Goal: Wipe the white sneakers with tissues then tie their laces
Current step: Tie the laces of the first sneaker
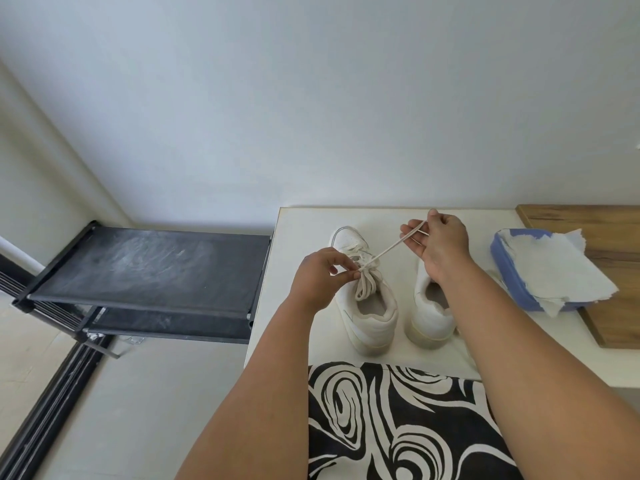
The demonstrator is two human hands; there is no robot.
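- Currently 2 white sneakers sit side by side on the white table (298,223), toes pointing away from the person, heels near.
- Left sneaker (363,299): its lace (391,247) is being tied, with loops bunched over the tongue.
- Left hand (320,277) pinches the lace at the knot, fingers curled round it.
- Right hand (438,242) is raised over the right sneaker (431,306), thumb and fingers pinching the far end of the lace; the strand runs taut between both hands.
- Tissues (554,271): crumpled white sheets lying on a blue box (509,271) at the right, partly on a wooden board (609,237).
- Black-and-white swirl cloth (398,427) lies at the near table edge.
- Black shoe rack (145,268) stands left of the table, beside the wall.
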